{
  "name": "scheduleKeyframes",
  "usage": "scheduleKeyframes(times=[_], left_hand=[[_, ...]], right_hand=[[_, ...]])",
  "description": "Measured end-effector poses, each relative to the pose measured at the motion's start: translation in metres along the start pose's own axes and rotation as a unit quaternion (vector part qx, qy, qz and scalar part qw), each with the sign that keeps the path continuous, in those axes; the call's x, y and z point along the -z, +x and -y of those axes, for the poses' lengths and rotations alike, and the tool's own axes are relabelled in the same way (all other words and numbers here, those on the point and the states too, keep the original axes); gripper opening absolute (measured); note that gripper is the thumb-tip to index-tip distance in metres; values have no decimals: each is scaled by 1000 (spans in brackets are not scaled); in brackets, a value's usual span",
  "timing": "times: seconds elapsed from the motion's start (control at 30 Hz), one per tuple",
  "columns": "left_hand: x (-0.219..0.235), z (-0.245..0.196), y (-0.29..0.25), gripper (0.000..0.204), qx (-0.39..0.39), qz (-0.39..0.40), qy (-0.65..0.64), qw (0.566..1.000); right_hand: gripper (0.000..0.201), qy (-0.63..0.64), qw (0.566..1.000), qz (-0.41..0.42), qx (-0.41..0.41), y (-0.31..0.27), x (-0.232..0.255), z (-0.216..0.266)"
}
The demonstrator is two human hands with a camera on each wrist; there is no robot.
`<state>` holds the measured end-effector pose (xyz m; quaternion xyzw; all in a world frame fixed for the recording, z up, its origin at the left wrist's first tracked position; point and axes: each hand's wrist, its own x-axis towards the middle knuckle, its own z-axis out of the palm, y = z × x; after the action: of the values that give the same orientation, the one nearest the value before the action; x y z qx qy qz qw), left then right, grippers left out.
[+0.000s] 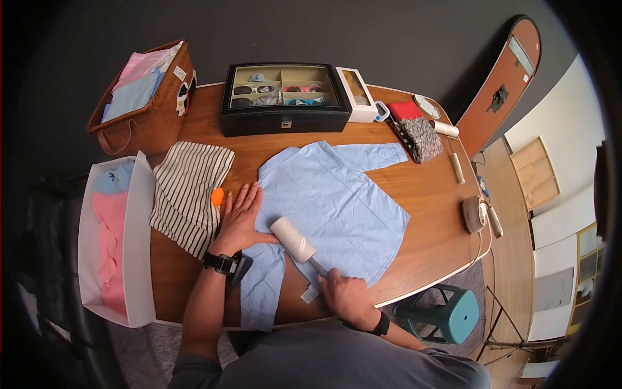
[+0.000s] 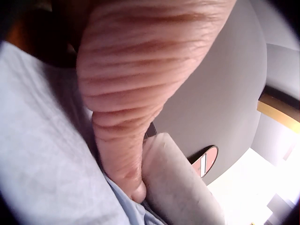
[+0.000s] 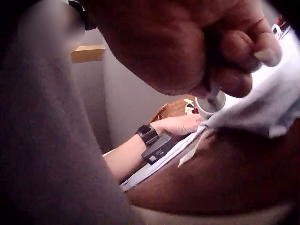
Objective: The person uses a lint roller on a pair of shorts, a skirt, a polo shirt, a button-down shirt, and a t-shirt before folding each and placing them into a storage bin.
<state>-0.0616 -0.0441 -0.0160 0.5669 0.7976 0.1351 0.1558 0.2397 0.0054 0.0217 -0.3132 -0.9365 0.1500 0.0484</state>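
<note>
A light blue shirt (image 1: pixel 330 201) lies spread on the wooden table, one sleeve out to the back right and the other hanging toward the front edge. My right hand (image 1: pixel 348 297) grips the grey handle of a lint roller (image 1: pixel 293 240), whose white roll lies on the shirt near its left side. In the right wrist view the fingers of that hand (image 3: pixel 234 61) curl round the handle. My left hand (image 1: pixel 241 217) lies flat with fingers spread at the shirt's left edge, its thumb right by the roll. The left wrist view shows the thumb (image 2: pixel 124 159) beside the white roll (image 2: pixel 176 187).
A striped garment (image 1: pixel 191 191) lies left of the shirt, by a white box (image 1: pixel 139 259) of folded clothes. Behind stand a brown basket (image 1: pixel 155 123) and a black display case (image 1: pixel 285 123). A handheld steamer (image 1: pixel 474 214) is at the right edge; a green stool (image 1: pixel 453 314) stands below.
</note>
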Motion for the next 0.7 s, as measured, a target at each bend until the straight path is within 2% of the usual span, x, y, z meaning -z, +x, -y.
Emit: scheduleKeyframes(times=[0.07,0.2,0.3,0.37,0.47,0.57,0.6,0.7], left_hand=[[2,-1,0,136,6,7,-9,1000],[2,-2,1,136,4,12,-6,1000],[3,-2,0,136,5,10,-9,1000],[3,-3,0,137,11,9,-10,1000],[3,-3,0,138,10,9,-11,1000],[4,-2,0,139,12,10,-10,1000],[4,-3,1,139,12,14,-11,1000],[4,-3,1,139,13,15,-5,1000]], right_hand=[[33,8,1000,3,-3,-4,-6,-6],[33,-55,979,-90,-174,-13,6,-56],[36,-143,945,-179,-233,-21,6,-114],[39,-108,936,-165,-291,-22,22,-134],[40,-121,927,-183,-305,-22,30,-143],[39,-93,945,-161,-270,-18,29,-114],[38,-85,959,-170,-209,-21,18,-107],[33,-27,994,-65,-85,-28,17,-53]])
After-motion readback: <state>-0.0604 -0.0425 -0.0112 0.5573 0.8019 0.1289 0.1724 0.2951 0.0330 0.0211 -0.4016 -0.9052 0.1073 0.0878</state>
